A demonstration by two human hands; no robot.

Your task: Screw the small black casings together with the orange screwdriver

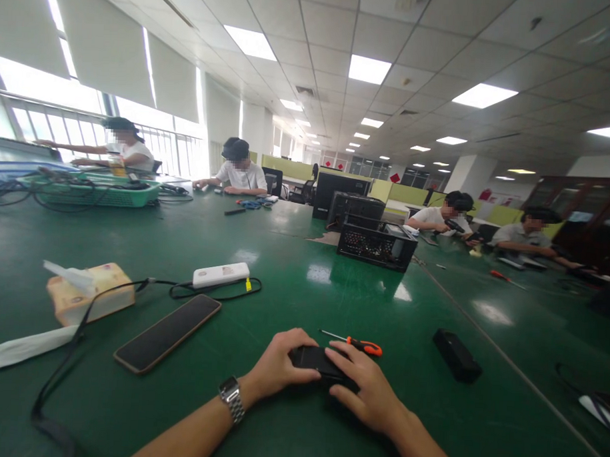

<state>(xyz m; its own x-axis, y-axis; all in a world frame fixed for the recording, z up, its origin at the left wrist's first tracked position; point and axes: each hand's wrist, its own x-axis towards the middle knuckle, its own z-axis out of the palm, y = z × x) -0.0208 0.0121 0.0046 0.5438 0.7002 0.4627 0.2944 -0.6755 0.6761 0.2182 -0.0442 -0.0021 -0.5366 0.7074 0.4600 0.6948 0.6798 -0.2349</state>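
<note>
A flat black rectangular device point(310, 357) lies low over the green table, its kind unclear. My left hand point(279, 366) grips its left end, with the thumb along the near edge and the fingers curled round the far side. The right end is held by my right hand point(368, 389), whose fingers lie over the top and far edge. Both palms hide much of the device. Just beyond the right fingers rests a screwdriver point(365, 346) with an orange and black handle, its shaft pointing left. Farther right is a black oblong block point(456, 355).
To the left lie a phone point(168, 334), a tissue pack point(93, 294), a white power strip point(221, 274) and a black cable point(84, 317). An open computer case point(377, 246) stands beyond, with a green basket point(93, 191) at far left. Several people sit around the table.
</note>
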